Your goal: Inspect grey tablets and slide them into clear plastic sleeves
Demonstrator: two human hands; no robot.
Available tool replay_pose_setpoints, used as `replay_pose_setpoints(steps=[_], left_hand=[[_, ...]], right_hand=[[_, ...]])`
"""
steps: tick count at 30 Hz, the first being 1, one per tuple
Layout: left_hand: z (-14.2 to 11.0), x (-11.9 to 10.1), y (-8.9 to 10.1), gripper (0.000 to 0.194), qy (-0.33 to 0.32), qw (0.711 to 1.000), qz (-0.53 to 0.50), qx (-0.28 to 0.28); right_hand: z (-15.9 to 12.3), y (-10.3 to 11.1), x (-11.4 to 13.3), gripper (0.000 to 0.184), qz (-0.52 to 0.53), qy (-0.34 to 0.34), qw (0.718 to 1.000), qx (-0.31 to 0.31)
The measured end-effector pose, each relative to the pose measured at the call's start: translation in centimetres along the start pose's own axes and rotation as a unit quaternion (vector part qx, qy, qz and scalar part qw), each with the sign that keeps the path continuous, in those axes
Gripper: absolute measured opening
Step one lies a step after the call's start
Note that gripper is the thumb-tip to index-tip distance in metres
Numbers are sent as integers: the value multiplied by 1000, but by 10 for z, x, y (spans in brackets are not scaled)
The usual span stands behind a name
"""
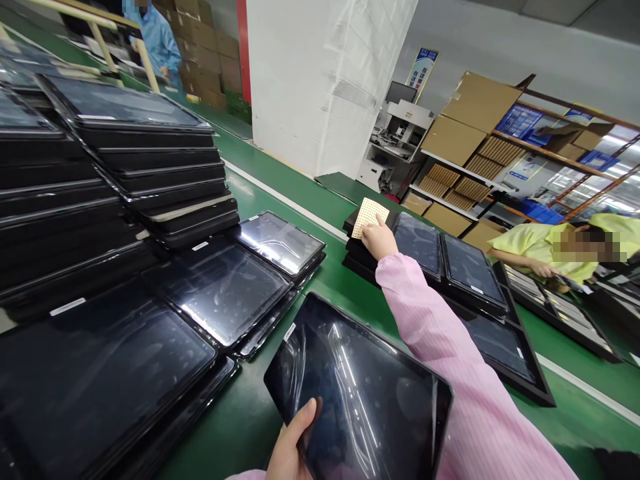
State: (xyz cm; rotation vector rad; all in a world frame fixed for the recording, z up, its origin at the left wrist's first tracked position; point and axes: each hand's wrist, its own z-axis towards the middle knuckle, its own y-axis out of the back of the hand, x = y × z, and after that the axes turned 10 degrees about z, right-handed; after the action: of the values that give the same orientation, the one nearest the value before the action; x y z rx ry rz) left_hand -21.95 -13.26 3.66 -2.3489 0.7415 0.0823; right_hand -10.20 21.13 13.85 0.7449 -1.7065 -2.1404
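Green worktop [246,408] spans the frame. At lower centre, the left hand [291,445] has its grip closed on a dark screen [373,393], thumb on the glass. Right of centre, the right hand [379,240] touches a dotted sheet [367,215], apparently picking at it, which calls for fine fingertip control; whether it pinches, I cannot tell.

I look out from my head, forward and down across the green bench [253,400], in a wide view that slants. Closest, at the bottom, are my left hand [294,443] and a tablet [365,387]; my right hand [379,238] sits farther off, and the pillar [295,73] and shelves [547,149] fill the distance.
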Motion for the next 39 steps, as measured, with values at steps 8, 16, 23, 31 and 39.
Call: replay_pose_setpoints(steps=[8,16,23,31,39], left_hand=[[7,-2,6,24,20,1000,-5,11],[15,-2,14,25,41,999,-5,19],[12,-2,9,23,28,999,-13,21],[9,-4,5,15,16,1000,-24,2],[9,-3,6,23,20,999,-26,-2]], right_hand=[[0,-5,-3,25,24,9,999,-25],[-2,-5,-7,24,55,-18,998,-27],[-2,-7,-8,26,71,-66,995,-34],[2,-13,-6,28,94,-68,991,-65],[2,-11,-6,28,128,-73,987,-70]])
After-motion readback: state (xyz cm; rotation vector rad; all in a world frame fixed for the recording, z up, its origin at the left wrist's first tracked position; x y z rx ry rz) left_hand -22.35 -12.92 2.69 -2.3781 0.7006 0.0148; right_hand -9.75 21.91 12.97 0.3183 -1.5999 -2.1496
